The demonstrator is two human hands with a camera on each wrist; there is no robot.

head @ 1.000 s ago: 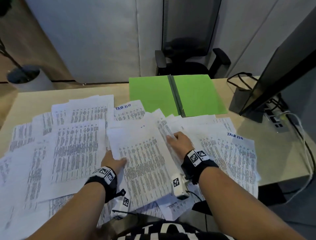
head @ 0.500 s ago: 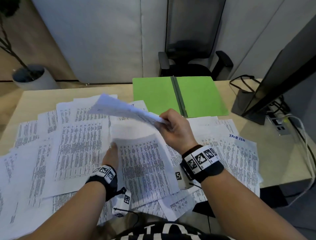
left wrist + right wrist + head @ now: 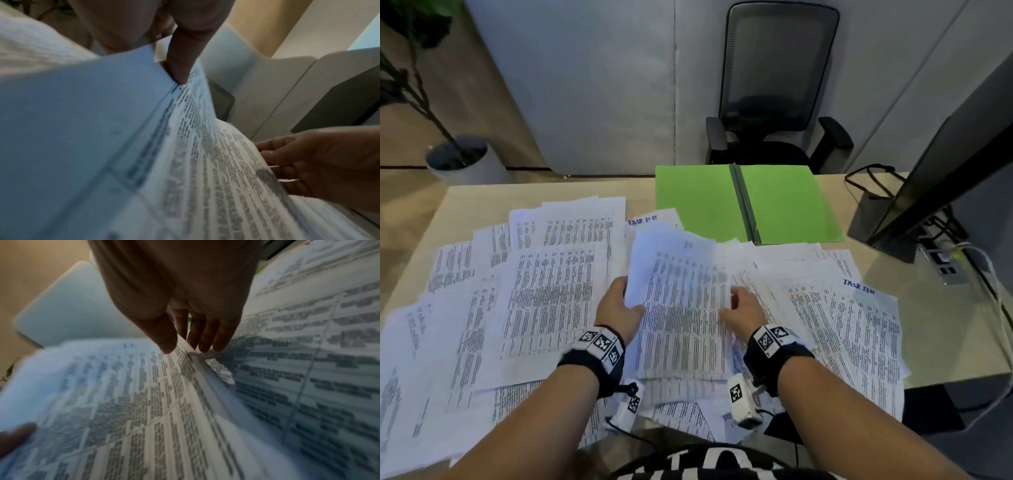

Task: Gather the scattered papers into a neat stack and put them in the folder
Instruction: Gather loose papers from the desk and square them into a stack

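Note:
Many printed white sheets (image 3: 551, 291) lie scattered and overlapping across the desk. An open green folder (image 3: 702, 202) lies flat at the back, past the papers. In the middle, both hands hold a small stack of sheets (image 3: 681, 308) slightly raised above the pile. My left hand (image 3: 630, 303) grips its left edge, with the thumb (image 3: 179, 68) on top of the stack of sheets (image 3: 185, 162). My right hand (image 3: 732, 305) pinches the right edge, thumb (image 3: 164, 340) above and fingers below the stack of sheets (image 3: 123, 394). The motion blurs the print.
A monitor (image 3: 945, 178) on its stand occupies the right side of the desk, with cables and a power strip (image 3: 945, 263) beside it. A black office chair (image 3: 777, 102) stands behind the desk. A potted plant (image 3: 462, 161) is on the floor at the far left.
The right hand has brought the sheet it held up in the air down onto the sheet under the left hand. Both hands now hold the stack by its sides.

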